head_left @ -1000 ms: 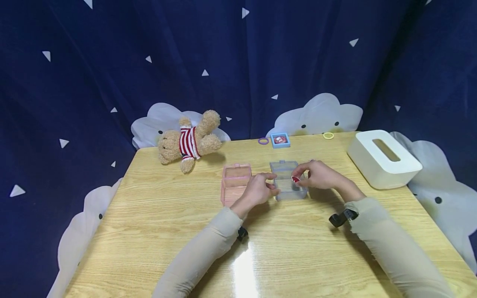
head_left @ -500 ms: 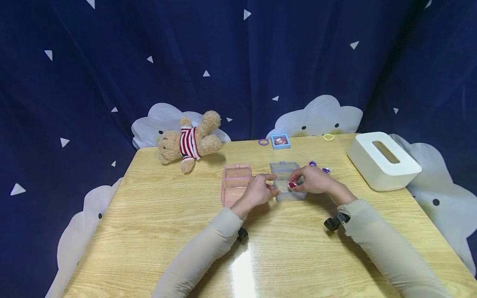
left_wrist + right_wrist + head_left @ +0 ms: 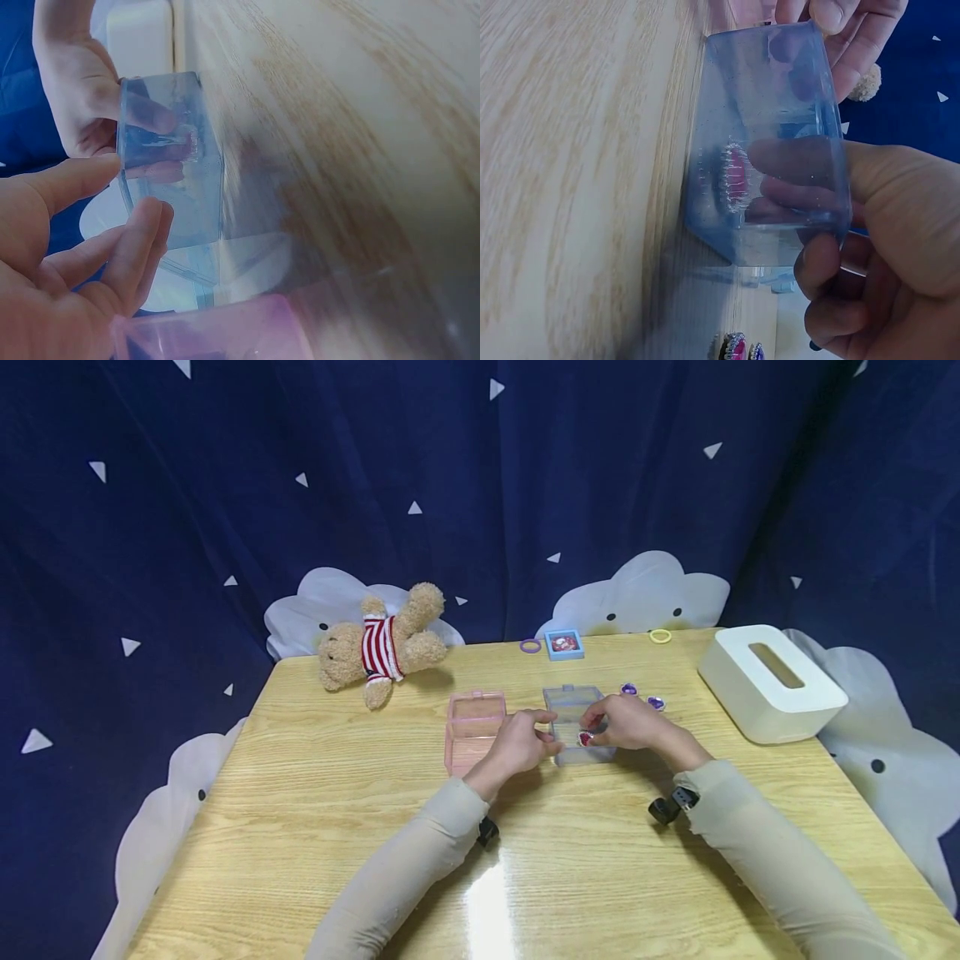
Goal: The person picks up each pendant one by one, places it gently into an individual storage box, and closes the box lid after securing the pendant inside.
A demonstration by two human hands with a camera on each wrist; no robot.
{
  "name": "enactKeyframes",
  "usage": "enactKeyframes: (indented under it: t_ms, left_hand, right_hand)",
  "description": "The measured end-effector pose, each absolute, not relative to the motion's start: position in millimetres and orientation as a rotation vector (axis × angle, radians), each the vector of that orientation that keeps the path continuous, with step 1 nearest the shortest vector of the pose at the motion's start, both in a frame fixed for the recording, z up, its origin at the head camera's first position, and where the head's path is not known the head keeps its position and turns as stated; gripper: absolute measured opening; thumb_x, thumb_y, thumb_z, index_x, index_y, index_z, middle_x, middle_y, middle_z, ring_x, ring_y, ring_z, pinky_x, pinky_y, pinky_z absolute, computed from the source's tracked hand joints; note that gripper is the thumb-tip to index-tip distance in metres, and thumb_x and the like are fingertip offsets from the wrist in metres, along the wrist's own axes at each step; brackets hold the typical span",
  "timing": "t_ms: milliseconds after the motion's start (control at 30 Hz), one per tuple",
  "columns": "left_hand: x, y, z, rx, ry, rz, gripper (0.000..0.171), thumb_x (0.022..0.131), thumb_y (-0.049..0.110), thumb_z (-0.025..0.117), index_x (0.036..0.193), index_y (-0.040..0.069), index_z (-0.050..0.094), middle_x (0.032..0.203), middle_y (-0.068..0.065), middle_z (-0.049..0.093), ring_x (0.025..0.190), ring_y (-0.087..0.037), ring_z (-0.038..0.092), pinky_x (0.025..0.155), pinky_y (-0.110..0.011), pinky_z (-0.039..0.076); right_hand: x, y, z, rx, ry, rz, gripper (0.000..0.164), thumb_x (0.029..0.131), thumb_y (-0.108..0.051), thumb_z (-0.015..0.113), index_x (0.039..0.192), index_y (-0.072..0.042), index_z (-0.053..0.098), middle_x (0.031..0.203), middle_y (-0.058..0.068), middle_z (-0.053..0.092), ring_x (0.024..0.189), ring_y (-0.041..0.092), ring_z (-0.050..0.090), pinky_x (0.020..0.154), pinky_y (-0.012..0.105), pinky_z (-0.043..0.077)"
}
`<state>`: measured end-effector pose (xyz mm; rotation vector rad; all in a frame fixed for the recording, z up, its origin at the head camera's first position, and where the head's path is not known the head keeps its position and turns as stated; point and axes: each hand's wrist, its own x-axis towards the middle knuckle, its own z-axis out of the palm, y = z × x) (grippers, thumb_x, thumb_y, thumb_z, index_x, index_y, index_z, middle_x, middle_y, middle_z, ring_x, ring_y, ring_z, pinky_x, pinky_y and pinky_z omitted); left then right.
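Fingers of the left hand (image 3: 517, 742), right of the head view's centre, are loosely spread against the clear blue box (image 3: 581, 757), gripping nothing. Low inside that box, a red gem (image 3: 736, 178) is pinched by the right hand (image 3: 633, 721); its placing seems nearly done, release not yet shown. Farther up and right, two purple gems (image 3: 628, 690) are seen outside, neither yet boxed.
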<state>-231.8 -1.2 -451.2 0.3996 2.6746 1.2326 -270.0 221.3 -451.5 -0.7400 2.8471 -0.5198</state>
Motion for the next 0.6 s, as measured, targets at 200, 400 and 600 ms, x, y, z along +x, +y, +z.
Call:
enactKeyframes:
  t_ms: [200, 400, 600]
  left_hand:
    - [-231.3, -1.1, -451.0, 0.399, 2.675, 1.225, 0.052, 0.084, 0.018, 0.081, 0.132, 0.01, 0.065, 0.102, -0.007, 0.078, 0.082, -0.008, 0.074, 0.074, -0.019, 0.056]
    - [-231.1, -0.7, -449.5, 0.402, 2.685, 1.214, 0.052, 0.083, 0.017, 0.082, 0.132, 0.009, 0.065, 0.099, -0.006, 0.078, 0.082, -0.007, 0.073, 0.073, -0.017, 0.055]
    - [-230.9, -1.0, -449.4, 0.402, 2.691, 1.211, 0.053, 0.083, 0.017, 0.082, 0.132, 0.009, 0.065, 0.095, -0.004, 0.079, 0.078, -0.005, 0.073, 0.072, -0.016, 0.054]
  right_hand:
    - [-270.8, 223.2, -453.4, -0.741, 2.843, -0.557, 0.025, 0.076, -0.021, 0.085, 0.1, -0.015, 0.078, 0.096, -0.001, 0.078, 0.092, 0.02, 0.071, 0.088, 0.046, 0.056]
    - [-271.5, 227.0, -453.7, -0.746, 2.819, -0.639, 0.025, 0.076, -0.016, 0.083, 0.101, -0.013, 0.077, 0.092, -0.003, 0.077, 0.088, 0.018, 0.07, 0.081, 0.039, 0.056]
    - [-272.1, 231.1, -448.7, -0.726, 2.821, -0.758, 0.022, 0.08, -0.013, 0.081, 0.101, -0.009, 0.077, 0.09, -0.001, 0.076, 0.091, 0.025, 0.071, 0.076, 0.034, 0.053]
